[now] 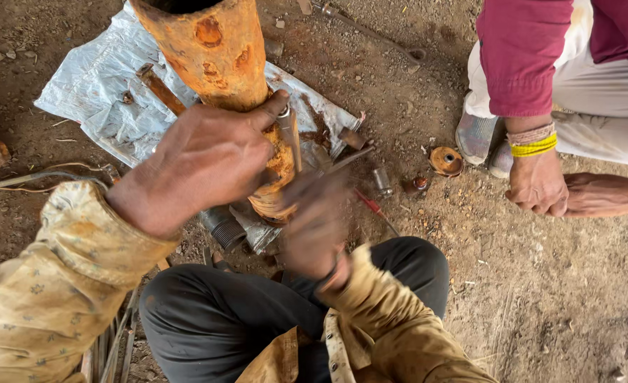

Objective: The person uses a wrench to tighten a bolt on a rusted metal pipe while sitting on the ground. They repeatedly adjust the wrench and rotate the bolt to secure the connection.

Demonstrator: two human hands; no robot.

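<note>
Gripping the thick rust-orange metal pipe [218,53] near the centre of the frame, the left hand [200,163] was closed around its narrowing lower part, thumb stretched across to press a slim grey metal rod [289,135] flat against the corroded surface, apparently to keep it from slipping. The pipe ran from the top edge of the frame down to a flaking, ridged end [275,198] just above the knees, steep and tilted, which left that end within reach of both hands. The right hand [314,227] sat just below and right of that end, blurred by motion; fingers looked curled, but whether they held anything could not be told. Behind the pipe, upper left, a crumpled silvery plastic sheet [94,92] lay on the dirt floor [541,298], carrying rusty fittings and a threaded grey coupling [221,227], probably to keep small parts out of the soil. A round rusty cap [446,160] lay on bare dirt right of centre. At upper right another person's hand [537,186], with yellow bangles, rested clear of the work.
</note>
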